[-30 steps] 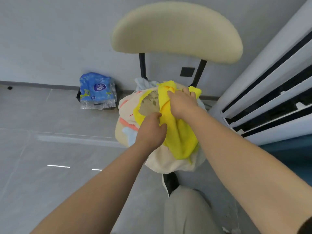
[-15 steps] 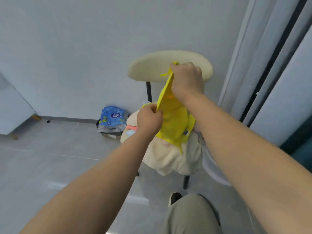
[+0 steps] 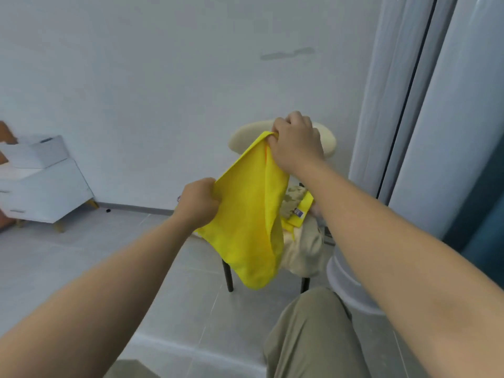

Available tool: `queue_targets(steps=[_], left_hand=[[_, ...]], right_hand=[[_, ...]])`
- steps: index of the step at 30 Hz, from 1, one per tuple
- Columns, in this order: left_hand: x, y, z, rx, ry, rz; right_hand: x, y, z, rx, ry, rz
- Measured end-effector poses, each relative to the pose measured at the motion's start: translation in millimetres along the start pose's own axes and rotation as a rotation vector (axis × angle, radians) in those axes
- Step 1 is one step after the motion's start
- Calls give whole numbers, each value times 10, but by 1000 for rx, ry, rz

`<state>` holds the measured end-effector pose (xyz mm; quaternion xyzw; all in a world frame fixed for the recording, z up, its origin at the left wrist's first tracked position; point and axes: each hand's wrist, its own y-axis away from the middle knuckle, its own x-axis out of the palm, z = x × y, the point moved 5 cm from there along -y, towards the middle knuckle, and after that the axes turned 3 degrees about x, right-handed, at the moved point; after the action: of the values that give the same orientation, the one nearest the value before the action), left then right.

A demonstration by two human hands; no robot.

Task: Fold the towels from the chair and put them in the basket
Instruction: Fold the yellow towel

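Observation:
A yellow towel (image 3: 246, 222) hangs in the air in front of the chair (image 3: 330, 144). My right hand (image 3: 296, 141) grips its upper corner, raised in front of the cream backrest. My left hand (image 3: 199, 201) pinches the towel's edge lower and to the left. The cloth sags between the two hands and droops below them. More towels (image 3: 300, 249), cream and patterned, lie piled on the chair seat behind the yellow one, mostly hidden. No basket is in view.
A white drawer cabinet (image 3: 41, 184) stands at the left against the wall. A tall white unit (image 3: 436, 132) rises at the right with a round base (image 3: 346, 285) beside the chair. My knee in beige trousers (image 3: 313, 331) is at the bottom. Grey floor tiles stretch to the left.
Both hands have lifted the yellow towel off the pile and drawn apart, spreading it. The view has pulled back and swung left, so the blue package by the wall is now hidden.

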<state>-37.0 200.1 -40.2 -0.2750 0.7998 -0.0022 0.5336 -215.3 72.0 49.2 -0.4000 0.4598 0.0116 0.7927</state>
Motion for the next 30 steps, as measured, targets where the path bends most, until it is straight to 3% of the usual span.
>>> queue_targets(steps=[5, 12, 19, 25, 30], left_hand=[[211, 450, 842, -206, 15, 106], [714, 869, 2111, -512, 37, 272], [1269, 929, 2629, -840, 808, 356], [1547, 802, 3099, -788, 700, 320], [1562, 446, 3275, -496, 309, 408]], right_hand=[[677, 585, 201, 147, -258, 290], [1819, 1307, 497, 246, -353, 617], [2980, 1631, 745, 427, -376, 924], [3663, 1745, 910, 475, -481, 1085], [3985, 1717, 1014, 242, -294, 1204]])
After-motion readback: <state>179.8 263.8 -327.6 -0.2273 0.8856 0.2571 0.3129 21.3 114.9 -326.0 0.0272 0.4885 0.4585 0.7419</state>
